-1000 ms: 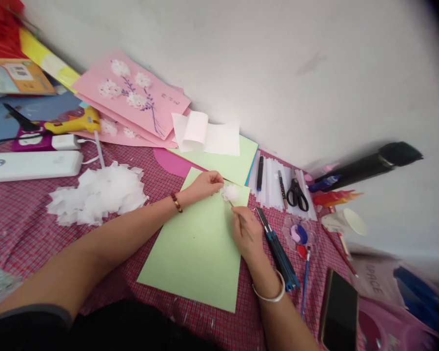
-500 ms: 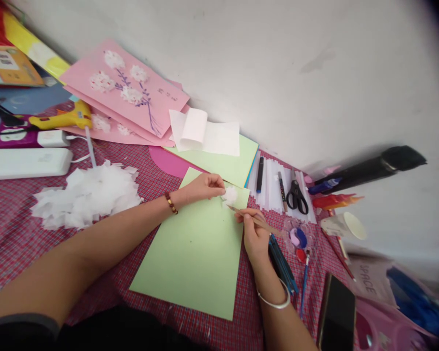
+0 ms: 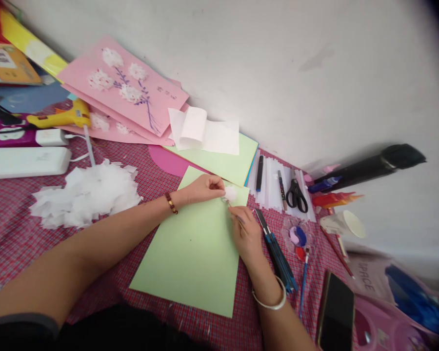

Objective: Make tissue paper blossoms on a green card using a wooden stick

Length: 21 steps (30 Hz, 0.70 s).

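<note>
A green sheet of paper [image 3: 190, 253] lies in front of me, with a small white paper flower [image 3: 230, 193] at its top right corner. My left hand [image 3: 209, 187] is closed in a pinch at the flower's left edge, on what looks like a small piece of white paper. Between the fingers of my right hand [image 3: 246, 233] is a thin pencil-like wooden stick [image 3: 237, 218]. Its tip meets the left fingertips beside the flower. To the left lies a heap of cut white paper pieces [image 3: 88, 195].
Pink cards with white flowers [image 3: 131, 92], a yellow glue gun [image 3: 62, 116] and a white paper strip [image 3: 219, 136] lie behind. To the right are box cutters [image 3: 278, 253], scissors [image 3: 296, 195], a paint palette [image 3: 298, 236], a paper cup [image 3: 344, 224] and a phone [image 3: 335, 312].
My right hand has moved left and closer to the left fingertips, turning the stick more upright. The box cutters show more fully now. My left hand has stayed at the flower.
</note>
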{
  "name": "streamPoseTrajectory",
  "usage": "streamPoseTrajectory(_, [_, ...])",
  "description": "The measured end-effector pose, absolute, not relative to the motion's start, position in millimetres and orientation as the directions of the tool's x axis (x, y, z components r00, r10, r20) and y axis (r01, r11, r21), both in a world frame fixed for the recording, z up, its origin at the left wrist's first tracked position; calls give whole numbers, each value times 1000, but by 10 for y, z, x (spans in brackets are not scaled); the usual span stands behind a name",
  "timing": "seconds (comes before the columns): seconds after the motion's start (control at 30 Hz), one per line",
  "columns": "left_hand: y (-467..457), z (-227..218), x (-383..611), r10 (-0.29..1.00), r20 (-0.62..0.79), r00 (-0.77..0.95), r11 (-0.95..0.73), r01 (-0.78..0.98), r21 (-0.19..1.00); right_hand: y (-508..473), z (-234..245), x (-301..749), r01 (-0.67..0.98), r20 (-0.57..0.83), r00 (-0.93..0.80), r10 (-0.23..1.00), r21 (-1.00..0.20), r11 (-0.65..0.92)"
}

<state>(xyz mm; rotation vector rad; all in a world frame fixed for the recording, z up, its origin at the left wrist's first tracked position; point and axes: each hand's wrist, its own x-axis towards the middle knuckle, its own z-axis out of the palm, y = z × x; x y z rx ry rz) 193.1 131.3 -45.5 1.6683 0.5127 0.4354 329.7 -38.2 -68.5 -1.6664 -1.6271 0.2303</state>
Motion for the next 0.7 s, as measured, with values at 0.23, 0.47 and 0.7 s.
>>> streamPoseTrajectory(0.23, [1227, -587, 1974, 361, 207, 909, -688, 110, 717, -399, -621, 3247, 849, 305, 71, 950, -519, 103])
streamPoseTrajectory(0.47, [1212, -606, 2023, 395, 199, 897, -792, 223, 569, -388, -629, 3246, 802, 380, 111, 918, -579, 143])
streamPoseTrajectory(0.7, [1238, -572, 2044, 496, 181, 849, -706, 273, 653, -374, -626, 3295, 559, 354, 369, 859, -823, 99])
